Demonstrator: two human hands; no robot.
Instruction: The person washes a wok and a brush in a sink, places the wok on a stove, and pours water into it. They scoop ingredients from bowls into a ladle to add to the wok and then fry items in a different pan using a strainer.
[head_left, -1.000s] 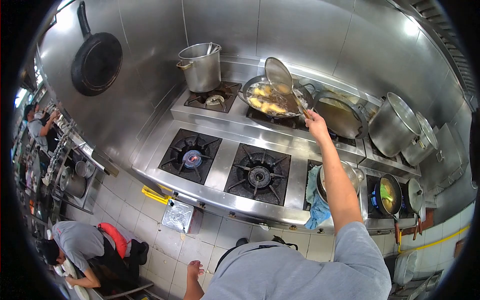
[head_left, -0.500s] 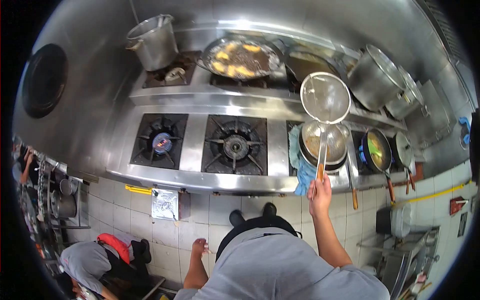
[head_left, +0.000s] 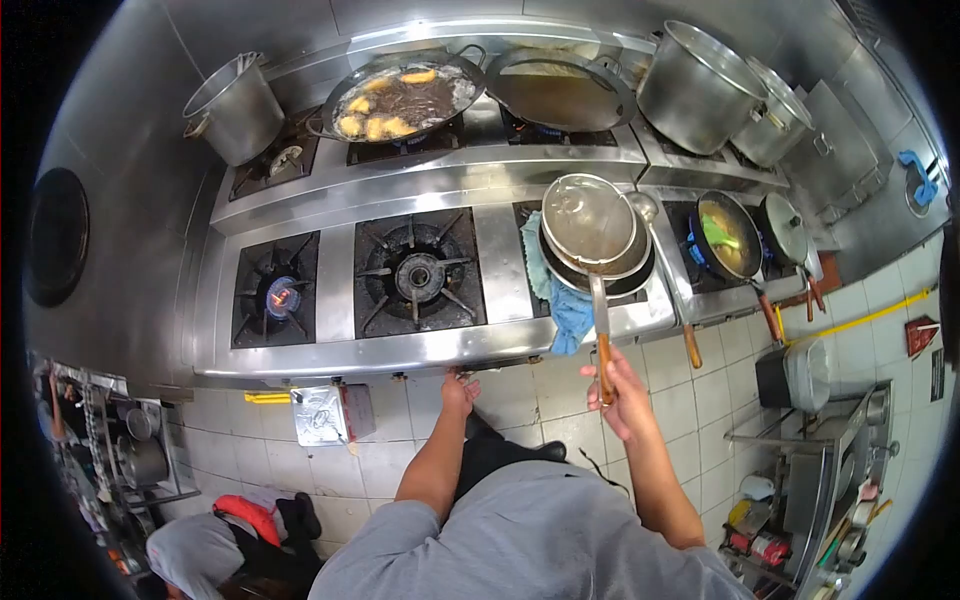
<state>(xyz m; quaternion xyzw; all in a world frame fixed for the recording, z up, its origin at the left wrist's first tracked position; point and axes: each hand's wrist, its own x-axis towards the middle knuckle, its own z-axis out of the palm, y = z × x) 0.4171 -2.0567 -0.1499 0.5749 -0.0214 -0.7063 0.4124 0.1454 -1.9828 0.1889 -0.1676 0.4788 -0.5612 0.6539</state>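
A round mesh strainer (head_left: 590,222) rests over a metal bowl and pan (head_left: 632,284) on the right front burner. My right hand (head_left: 622,395) is at the strainer's wooden handle (head_left: 605,372), fingers apart around it and not wrapped tight. At the front edge of the stove (head_left: 330,358), below the middle burner (head_left: 418,276), my left hand (head_left: 459,389) has its fingers drawn together at the control row; what they hold is too small to make out. Blue cloth (head_left: 572,318) hangs beside the bowl.
Yellow pieces fry in a wide pan (head_left: 395,100) at the back, beside another wide pan (head_left: 560,95) and tall pots (head_left: 695,90). The left burner (head_left: 282,297) is lit. A frying pan (head_left: 728,240) stands at right. Another person (head_left: 195,555) is low at left.
The strainer has come down onto the bowl, and my right hand has loosened around its handle. My left hand has risen to the stove's front edge. The view has shifted.
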